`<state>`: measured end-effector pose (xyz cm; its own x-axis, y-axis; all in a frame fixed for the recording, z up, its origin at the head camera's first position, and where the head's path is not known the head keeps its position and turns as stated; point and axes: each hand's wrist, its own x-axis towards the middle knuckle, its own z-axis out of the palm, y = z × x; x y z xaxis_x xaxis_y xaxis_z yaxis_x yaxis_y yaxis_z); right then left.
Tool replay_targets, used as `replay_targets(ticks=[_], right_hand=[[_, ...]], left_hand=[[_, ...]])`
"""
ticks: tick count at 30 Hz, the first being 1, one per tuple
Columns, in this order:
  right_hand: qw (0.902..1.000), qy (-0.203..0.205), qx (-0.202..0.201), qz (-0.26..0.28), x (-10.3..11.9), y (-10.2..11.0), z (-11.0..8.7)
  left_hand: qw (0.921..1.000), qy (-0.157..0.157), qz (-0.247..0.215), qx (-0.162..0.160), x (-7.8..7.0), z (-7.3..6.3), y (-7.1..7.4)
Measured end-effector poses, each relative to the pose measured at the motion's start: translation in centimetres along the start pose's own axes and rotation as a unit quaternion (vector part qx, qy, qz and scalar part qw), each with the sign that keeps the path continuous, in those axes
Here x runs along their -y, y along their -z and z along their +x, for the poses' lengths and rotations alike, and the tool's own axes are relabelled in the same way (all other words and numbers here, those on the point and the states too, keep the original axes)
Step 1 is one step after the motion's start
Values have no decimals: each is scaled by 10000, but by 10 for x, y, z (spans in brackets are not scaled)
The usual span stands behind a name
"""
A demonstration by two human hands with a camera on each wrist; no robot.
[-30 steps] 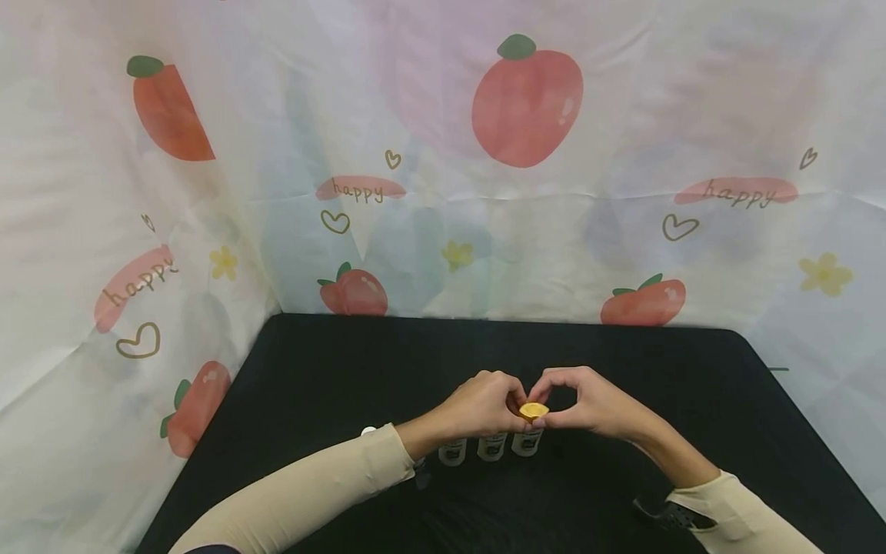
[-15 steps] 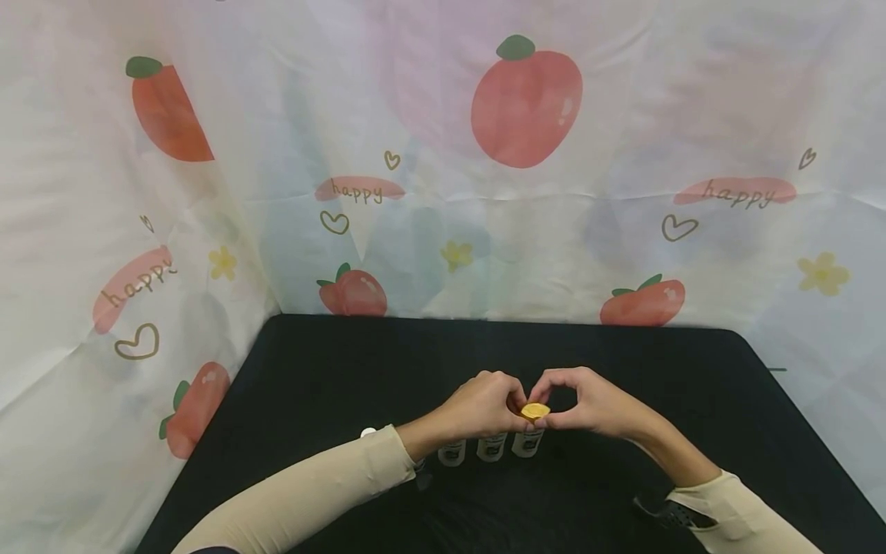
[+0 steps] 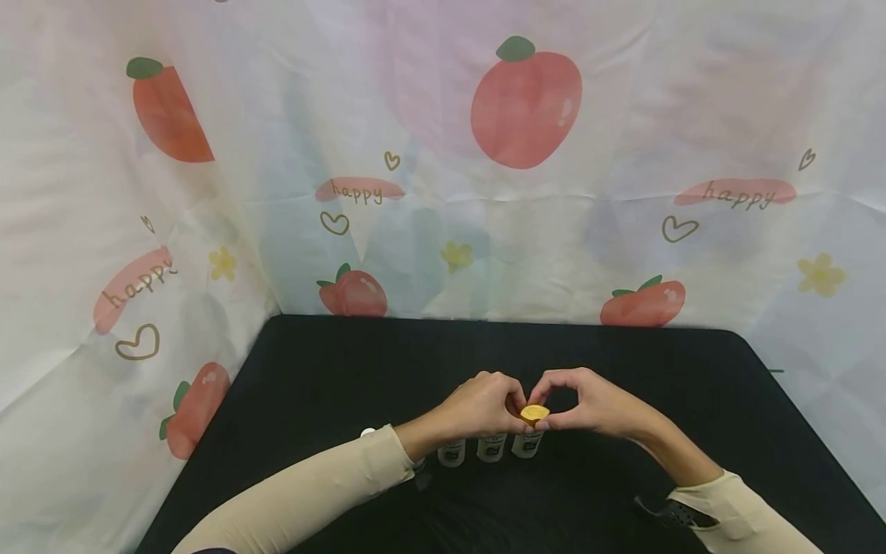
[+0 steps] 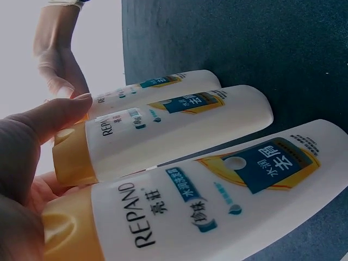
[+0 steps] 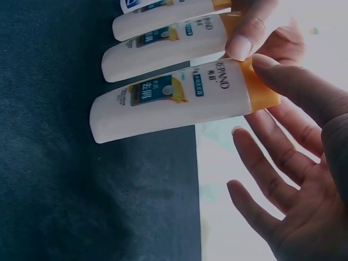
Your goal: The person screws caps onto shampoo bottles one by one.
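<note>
Several white shampoo bottles with gold caps stand in a row on the black table. Both hands meet at the rightmost shampoo bottle (image 5: 168, 100), pinching it around its gold cap (image 3: 534, 414). My left hand (image 3: 484, 404) comes from the left, its thumb lying at the cap's base in the right wrist view. From the other side, my right hand (image 3: 601, 404) grips the cap between thumb and index finger, the remaining fingers spread. Beside it stand a middle shampoo bottle (image 4: 185, 128) and a nearer one (image 4: 217, 196), their caps close under the left hand.
A bottle with a blue mark (image 5: 130, 4) is partly cut off at the far end of the row. Behind the black table (image 3: 360, 362) hangs a pale curtain (image 3: 429, 100) printed with fruit. A small white object (image 3: 368, 431) shows behind the left sleeve.
The gold cap shows slightly lower between the fingertips in the head view. Both hands otherwise keep their places, and the other bottles stand as before.
</note>
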<state>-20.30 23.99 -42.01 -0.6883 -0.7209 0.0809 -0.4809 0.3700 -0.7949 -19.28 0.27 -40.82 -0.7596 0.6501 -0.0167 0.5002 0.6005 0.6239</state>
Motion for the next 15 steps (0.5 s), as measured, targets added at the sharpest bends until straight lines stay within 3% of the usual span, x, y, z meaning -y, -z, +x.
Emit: replay_targets(ticks=[10, 15], right_hand=[[9995, -114, 280, -67, 8, 9, 5], [9998, -100, 53, -186, 18, 16, 6]], left_hand=[[9995, 18, -320, 46, 1, -7, 11], [9982, -9, -600, -9, 9, -14, 27]])
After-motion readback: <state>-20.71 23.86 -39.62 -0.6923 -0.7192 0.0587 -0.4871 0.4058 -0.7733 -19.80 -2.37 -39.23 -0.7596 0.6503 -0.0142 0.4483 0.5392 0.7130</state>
